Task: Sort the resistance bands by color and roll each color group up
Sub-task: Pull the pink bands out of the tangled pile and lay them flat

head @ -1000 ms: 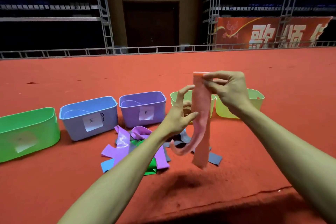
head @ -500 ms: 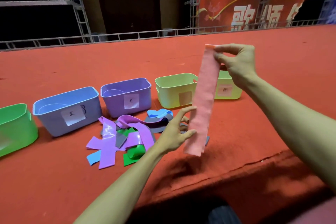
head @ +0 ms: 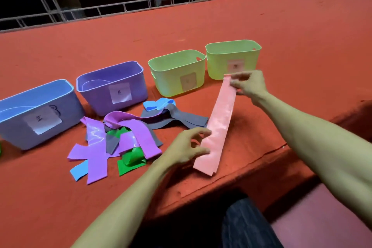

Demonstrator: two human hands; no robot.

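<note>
A long pink band (head: pixel 218 127) lies stretched out flat on the red table near its front edge. My right hand (head: pixel 249 85) pinches its far end. My left hand (head: pixel 186 148) grips its near part, fingers curled over the left edge. To the left lies a loose heap of bands: purple bands (head: pixel 128 137), grey bands (head: pixel 177 120), a green band (head: pixel 130 162) and blue bands (head: pixel 158 104).
A row of labelled bins stands behind the heap: a blue bin (head: pixel 12 125), a purple bin (head: pixel 90 94) and two pale green bins (head: pixel 167 78) (head: pixel 217 62). The red table (head: pixel 261 16) stretches far back to a metal railing. Its front edge runs just below the pink band.
The pink band hung upright from my right hand; now it is lowered and laid flat on the table. My left hand moved down to its near end. The camera tilted down.
</note>
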